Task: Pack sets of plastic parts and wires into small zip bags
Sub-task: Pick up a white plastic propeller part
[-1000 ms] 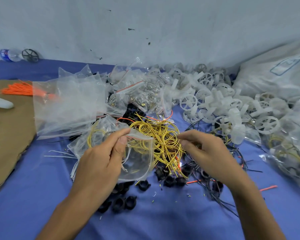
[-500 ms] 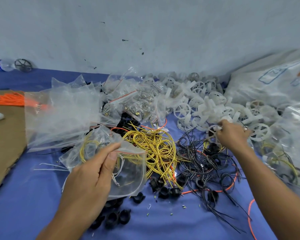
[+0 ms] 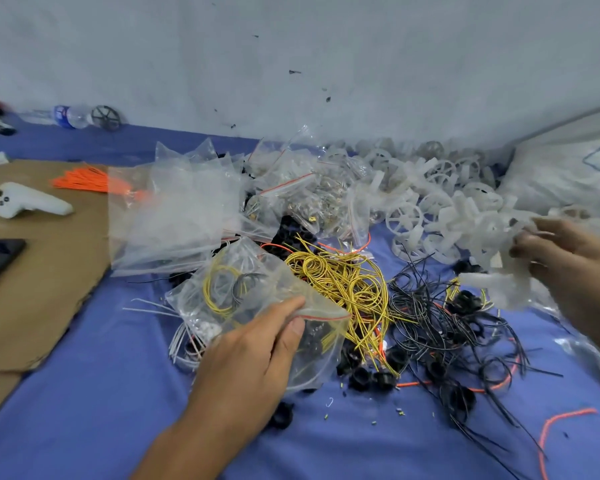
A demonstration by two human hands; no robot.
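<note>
Left hand (image 3: 253, 362) is pinching the zip bag (image 3: 243, 289) at its mouth, presenting the opening; right hand (image 3: 568, 265) is gripping a blurred white plastic part (image 3: 489, 271), probably for that bag.

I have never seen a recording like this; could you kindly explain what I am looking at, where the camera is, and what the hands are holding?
There is no machine here: a person works with bare hands, and the single picture comes from a camera worn on the head, looking down. The left hand pinches a small zip bag by its mouth; a yellow wire coil is inside. The right hand, blurred, grips a white plastic part. On the blue cloth lie loose yellow wires, black wires, white wheels and empty bags.
</note>
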